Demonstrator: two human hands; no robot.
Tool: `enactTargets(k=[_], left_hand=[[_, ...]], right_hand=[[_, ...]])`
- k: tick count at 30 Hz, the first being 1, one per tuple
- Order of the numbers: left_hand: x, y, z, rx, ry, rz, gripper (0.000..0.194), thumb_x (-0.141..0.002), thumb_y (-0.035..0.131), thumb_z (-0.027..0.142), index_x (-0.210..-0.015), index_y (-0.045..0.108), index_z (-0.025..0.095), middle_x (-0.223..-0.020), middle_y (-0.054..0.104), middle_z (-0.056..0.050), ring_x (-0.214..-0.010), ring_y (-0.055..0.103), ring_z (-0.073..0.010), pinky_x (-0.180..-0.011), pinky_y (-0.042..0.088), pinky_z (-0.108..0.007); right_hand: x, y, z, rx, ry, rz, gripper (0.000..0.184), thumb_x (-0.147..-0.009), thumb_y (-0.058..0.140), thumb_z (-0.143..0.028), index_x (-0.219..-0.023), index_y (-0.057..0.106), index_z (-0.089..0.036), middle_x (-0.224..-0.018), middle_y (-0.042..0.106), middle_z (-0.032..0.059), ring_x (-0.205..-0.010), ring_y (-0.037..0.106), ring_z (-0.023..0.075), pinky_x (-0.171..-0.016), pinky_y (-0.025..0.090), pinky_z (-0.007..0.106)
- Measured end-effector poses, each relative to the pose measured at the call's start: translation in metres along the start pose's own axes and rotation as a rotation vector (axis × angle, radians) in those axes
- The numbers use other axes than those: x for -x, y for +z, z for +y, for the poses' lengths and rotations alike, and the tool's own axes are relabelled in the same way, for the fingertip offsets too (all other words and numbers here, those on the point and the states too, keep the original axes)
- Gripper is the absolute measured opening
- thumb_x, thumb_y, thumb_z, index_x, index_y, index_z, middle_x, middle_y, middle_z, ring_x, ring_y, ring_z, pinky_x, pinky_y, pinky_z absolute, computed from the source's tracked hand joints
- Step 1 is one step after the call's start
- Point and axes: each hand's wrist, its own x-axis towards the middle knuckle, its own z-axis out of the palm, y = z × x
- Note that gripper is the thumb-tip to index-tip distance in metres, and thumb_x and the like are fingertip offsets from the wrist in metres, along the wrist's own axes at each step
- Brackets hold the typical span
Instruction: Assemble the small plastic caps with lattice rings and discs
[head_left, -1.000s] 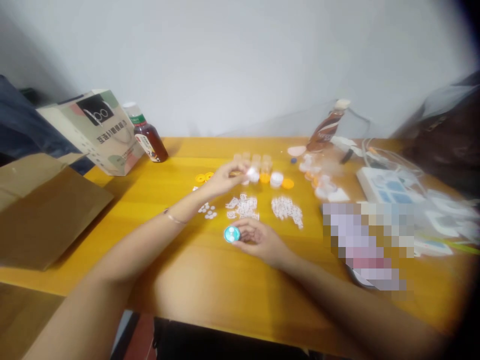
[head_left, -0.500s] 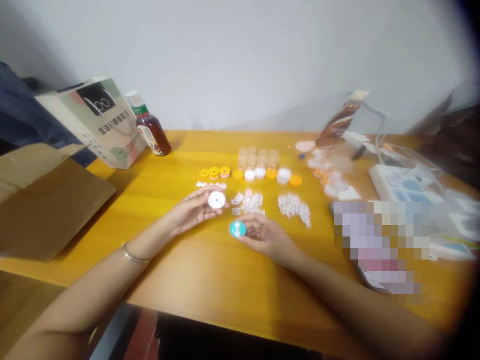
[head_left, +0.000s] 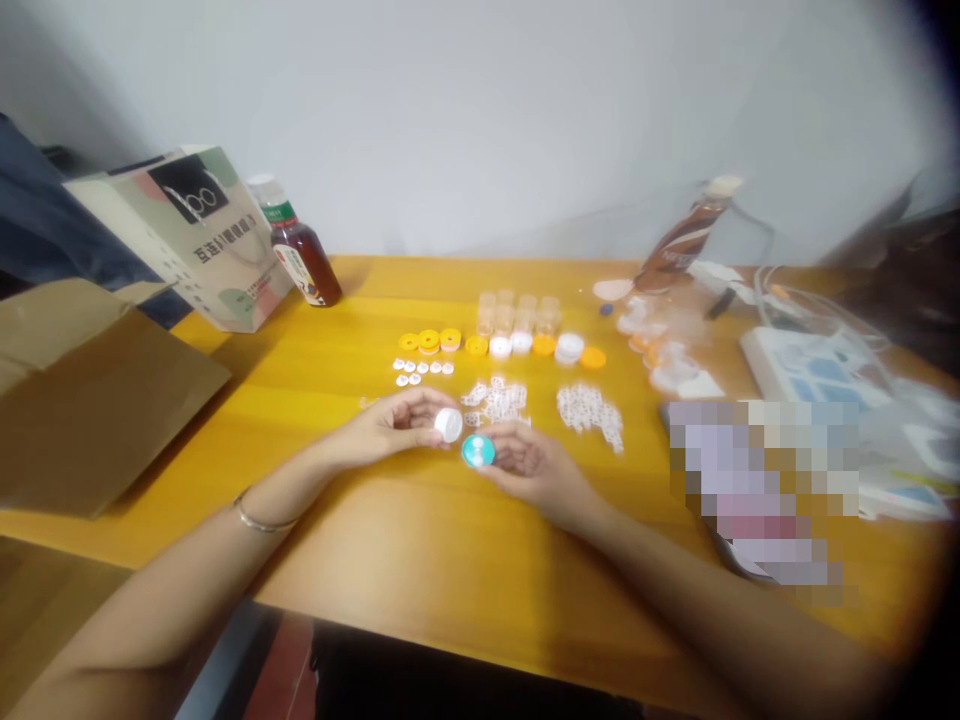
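Observation:
Between the thumb and fingers of my left hand (head_left: 397, 428) is a round white cap (head_left: 448, 426), now tipped so its side shows. My right hand (head_left: 534, 470) grips a round teal disc (head_left: 478, 451) with white spots on its face. The two pieces are close together but apart, above the table. Beyond my left hand lie several small white pieces (head_left: 424, 368) in short rows. Past the teal disc is a cluster of small clear-white parts (head_left: 496, 400), and a second cluster (head_left: 589, 415) lies to its right.
Yellow and white round caps (head_left: 476, 346) line up before several clear cups (head_left: 517, 314). A dark red bottle (head_left: 307, 262), paper bag (head_left: 225, 240) and cardboard box (head_left: 105, 390) stand left. A brown bottle (head_left: 681, 245), loose caps (head_left: 660, 350) and a white case (head_left: 787, 375) are right.
My left hand has moved down and right, bringing the white cap nearer the teal disc and turning it. My right hand has barely shifted. More small white pieces show behind my left hand.

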Motion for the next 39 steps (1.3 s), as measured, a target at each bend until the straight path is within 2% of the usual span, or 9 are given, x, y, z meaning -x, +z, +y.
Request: enactTargets(k=[3, 9, 15, 19, 29, 39], left_hand=[[-0.001, 0.001, -0.003, -0.041, 0.003, -0.016, 0.028, -0.078, 0.061, 0.014, -0.106, 0.056, 0.017, -0.099, 0.061, -0.006, -0.090, 0.059, -0.0111, -0.082, 0.048, -0.026], [-0.001, 0.004, -0.007, -0.072, 0.003, -0.027, 0.032, -0.077, 0.062, 0.015, -0.108, 0.055, 0.016, -0.102, 0.061, -0.008, -0.093, 0.059, -0.0128, -0.087, 0.047, -0.030], [-0.001, 0.008, -0.005, -0.134, 0.058, -0.018, 0.031, -0.078, 0.062, 0.016, -0.108, 0.054, 0.015, -0.099, 0.062, -0.008, -0.090, 0.059, -0.0132, -0.084, 0.048, -0.032], [0.001, 0.012, -0.002, -0.275, 0.099, 0.014, 0.032, -0.079, 0.061, 0.021, -0.110, 0.053, 0.016, -0.096, 0.062, -0.006, -0.087, 0.059, -0.0131, -0.082, 0.048, -0.031], [0.005, 0.033, 0.001, -0.764, 0.227, 0.092, 0.035, -0.081, 0.059, 0.031, -0.113, 0.055, 0.019, -0.096, 0.061, -0.006, -0.083, 0.057, -0.0139, -0.078, 0.047, -0.030], [0.005, 0.035, -0.003, -0.886, 0.259, 0.146, 0.032, -0.082, 0.056, 0.033, -0.110, 0.056, 0.016, -0.088, 0.061, -0.005, -0.078, 0.055, -0.0133, -0.073, 0.047, -0.028]], right_hand=[[0.000, 0.000, 0.004, -0.008, -0.018, 0.031, 0.030, -0.069, 0.067, -0.023, -0.097, 0.055, -0.020, -0.087, 0.067, 0.0027, -0.078, 0.064, 0.0136, -0.080, 0.052, 0.034], [0.000, 0.000, 0.005, 0.027, -0.030, 0.057, 0.030, -0.069, 0.066, -0.023, -0.097, 0.056, -0.020, -0.088, 0.067, 0.0032, -0.078, 0.064, 0.0145, -0.078, 0.053, 0.033], [0.000, 0.002, 0.004, 0.066, -0.043, 0.075, 0.030, -0.069, 0.065, -0.024, -0.097, 0.056, -0.020, -0.086, 0.067, 0.0032, -0.076, 0.064, 0.0147, -0.077, 0.053, 0.033], [0.000, 0.002, 0.005, 0.079, -0.051, 0.103, 0.029, -0.068, 0.066, -0.024, -0.096, 0.057, -0.020, -0.084, 0.068, 0.0030, -0.075, 0.065, 0.0149, -0.076, 0.053, 0.033], [0.000, 0.003, 0.006, 0.077, -0.055, 0.070, 0.030, -0.068, 0.067, -0.021, -0.096, 0.057, -0.021, -0.085, 0.069, 0.0026, -0.075, 0.065, 0.0150, -0.077, 0.054, 0.033], [0.001, 0.003, 0.001, -0.085, 0.042, 0.066, 0.029, -0.067, 0.069, -0.019, -0.094, 0.059, -0.024, -0.087, 0.071, -0.0010, -0.089, 0.066, 0.0172, -0.088, 0.050, 0.037]])
